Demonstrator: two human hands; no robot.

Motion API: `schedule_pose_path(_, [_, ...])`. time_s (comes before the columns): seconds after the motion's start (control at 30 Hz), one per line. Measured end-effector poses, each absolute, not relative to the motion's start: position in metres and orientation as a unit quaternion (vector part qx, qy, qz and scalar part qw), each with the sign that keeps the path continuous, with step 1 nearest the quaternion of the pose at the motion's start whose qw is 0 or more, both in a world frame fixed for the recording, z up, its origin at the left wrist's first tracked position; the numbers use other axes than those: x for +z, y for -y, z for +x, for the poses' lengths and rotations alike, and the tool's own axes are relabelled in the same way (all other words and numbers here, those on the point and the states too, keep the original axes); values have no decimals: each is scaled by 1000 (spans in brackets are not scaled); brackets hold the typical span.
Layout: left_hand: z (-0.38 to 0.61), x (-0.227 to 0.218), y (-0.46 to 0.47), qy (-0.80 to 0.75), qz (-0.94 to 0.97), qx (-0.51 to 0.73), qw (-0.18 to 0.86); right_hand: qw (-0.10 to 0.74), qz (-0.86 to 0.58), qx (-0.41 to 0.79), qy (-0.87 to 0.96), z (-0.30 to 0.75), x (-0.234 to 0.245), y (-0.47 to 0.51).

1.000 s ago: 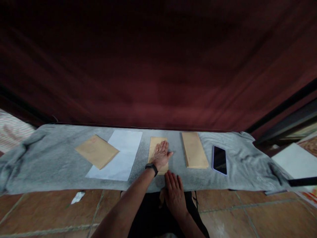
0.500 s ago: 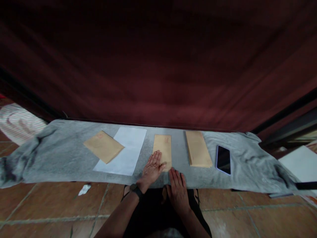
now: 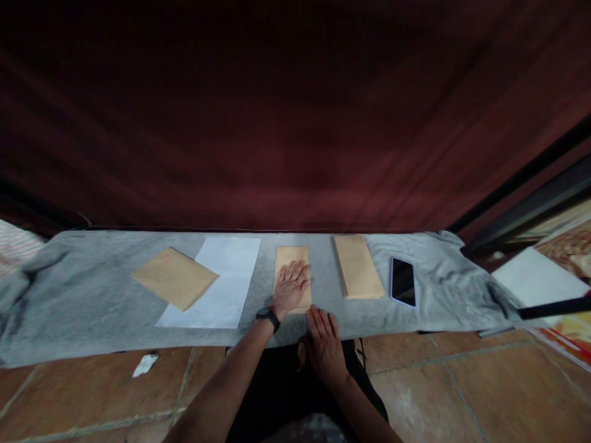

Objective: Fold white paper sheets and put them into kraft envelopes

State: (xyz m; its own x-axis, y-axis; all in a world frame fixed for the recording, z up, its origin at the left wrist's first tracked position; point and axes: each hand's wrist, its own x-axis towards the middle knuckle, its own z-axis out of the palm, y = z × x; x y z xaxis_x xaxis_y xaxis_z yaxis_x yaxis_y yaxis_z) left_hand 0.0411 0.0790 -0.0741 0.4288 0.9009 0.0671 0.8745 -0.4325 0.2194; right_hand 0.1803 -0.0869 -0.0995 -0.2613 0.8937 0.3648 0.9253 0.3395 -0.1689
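A brown paper envelope with a red printed mark lies flat in front of me, its long side pointing away. My left hand, with a dark watch on the wrist, rests palm down on it, fingers stretched and slightly apart, hiding its middle. At the envelope's near right corner lies my right hand, fingers extended and holding nothing; the thumb is partly hidden. To the right is a stack of brown envelopes. More brown envelopes lie askew on the left, overlapping a white sheet of paper.
A grey cloth covers the long narrow surface. Right of the stack lies a phone in a pale purple case. A dark red curtain hangs behind. White scrap lies on the tiled floor.
My left hand has slid away from me, up the envelope toward its printed end. My right hand stays by the near corner. The camera view has turned a little.
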Motion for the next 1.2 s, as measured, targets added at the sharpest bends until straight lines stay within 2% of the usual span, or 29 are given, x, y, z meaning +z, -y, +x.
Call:
schedule_pose_path(0.33, [34,-63,-71,-497,857,42,129,195,-578,-20,793,182,-99,86])
schedule_pose_path(0.6, [1,-60,-22,-398,896,93,173,205,-584,-15,785,180,-98,85])
schedule_pose_path(0.9, [-18,-64,43,-417,895,132,82,201,-588,-1,784,180,-96,85])
schedule_pose_path(1.2, [-15,-75,51,-475,865,147,72,197,-561,5,804,153,-97,86])
